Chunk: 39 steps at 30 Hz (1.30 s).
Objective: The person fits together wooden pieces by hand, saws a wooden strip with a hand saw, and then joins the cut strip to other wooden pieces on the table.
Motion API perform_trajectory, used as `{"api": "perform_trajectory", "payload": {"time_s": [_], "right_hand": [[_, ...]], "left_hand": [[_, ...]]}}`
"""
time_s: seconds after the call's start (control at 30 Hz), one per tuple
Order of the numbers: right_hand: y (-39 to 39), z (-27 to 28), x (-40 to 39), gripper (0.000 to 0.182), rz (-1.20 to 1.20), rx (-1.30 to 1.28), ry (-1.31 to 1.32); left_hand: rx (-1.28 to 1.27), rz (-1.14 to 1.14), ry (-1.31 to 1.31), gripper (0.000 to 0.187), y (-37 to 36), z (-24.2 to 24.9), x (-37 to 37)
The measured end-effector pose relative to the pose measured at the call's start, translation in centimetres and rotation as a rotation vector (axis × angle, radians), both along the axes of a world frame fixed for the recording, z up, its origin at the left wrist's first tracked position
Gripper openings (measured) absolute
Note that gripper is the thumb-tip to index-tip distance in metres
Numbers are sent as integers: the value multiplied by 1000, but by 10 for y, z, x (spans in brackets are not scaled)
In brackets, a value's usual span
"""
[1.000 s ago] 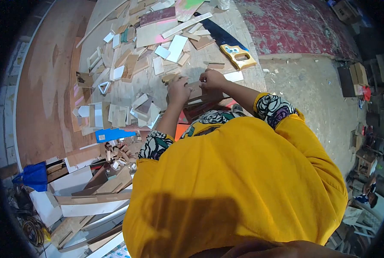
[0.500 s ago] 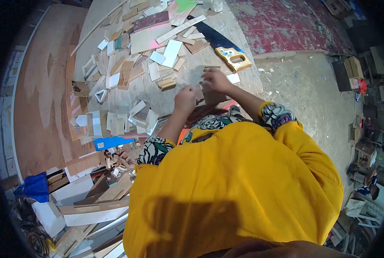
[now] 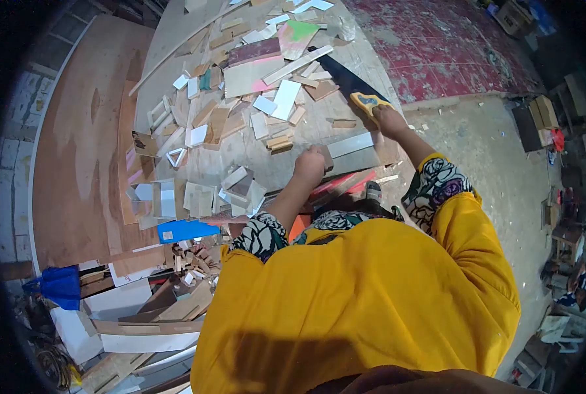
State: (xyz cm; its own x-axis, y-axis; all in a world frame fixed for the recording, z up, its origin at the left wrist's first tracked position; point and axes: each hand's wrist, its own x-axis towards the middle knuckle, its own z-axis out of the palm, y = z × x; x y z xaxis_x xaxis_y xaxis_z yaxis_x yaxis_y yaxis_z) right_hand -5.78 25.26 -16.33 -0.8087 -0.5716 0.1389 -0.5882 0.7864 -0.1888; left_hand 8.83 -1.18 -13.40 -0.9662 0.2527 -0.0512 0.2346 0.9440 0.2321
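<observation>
In the head view my right hand [image 3: 390,123] is closed round the yellow handle of a handsaw [image 3: 353,77]. The saw lies along the right side of the worktable, its dark blade pointing away from me. My left hand [image 3: 310,164] is closed at the near edge of the table, on a small brown wood piece [image 3: 327,156] that its fingers partly cover. Right of that piece lies a pale flat strip [image 3: 352,143]. A short wood stick [image 3: 343,123] and a small stack of wood strips [image 3: 279,144] lie just beyond my hands.
Wood offcuts and white board pieces [image 3: 286,98] cover much of the worktable [image 3: 234,161]. A large plywood sheet [image 3: 76,144] stands at the left. Below it are a blue bag [image 3: 60,287] and piled boards [image 3: 150,343]. Cardboard boxes [image 3: 542,113] stand on the right.
My right hand has moved right, from the wood at the table edge to the saw handle, and closed on it. My left hand stays near the edge. The view has shifted slightly.
</observation>
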Motion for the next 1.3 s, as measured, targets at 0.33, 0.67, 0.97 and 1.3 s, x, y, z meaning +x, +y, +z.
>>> {"api": "perform_trajectory", "payload": {"time_s": [0.33, 0.67, 0.97, 1.3], "right_hand": [[10, 13, 195, 27, -443, -989, -277], [-8, 31, 284, 25, -616, -1261, -452], [11, 92, 294, 25, -561, -1163, -338], [-3, 116, 317, 25, -489, -923, -425]], "left_hand": [[82, 3, 86, 30, -4, -8, 3], [-88, -24, 4, 43, 2, 10, 8], [-95, 1, 70, 41, 4, -2, 8], [-35, 38, 95, 25, 0, -15, 7]]}}
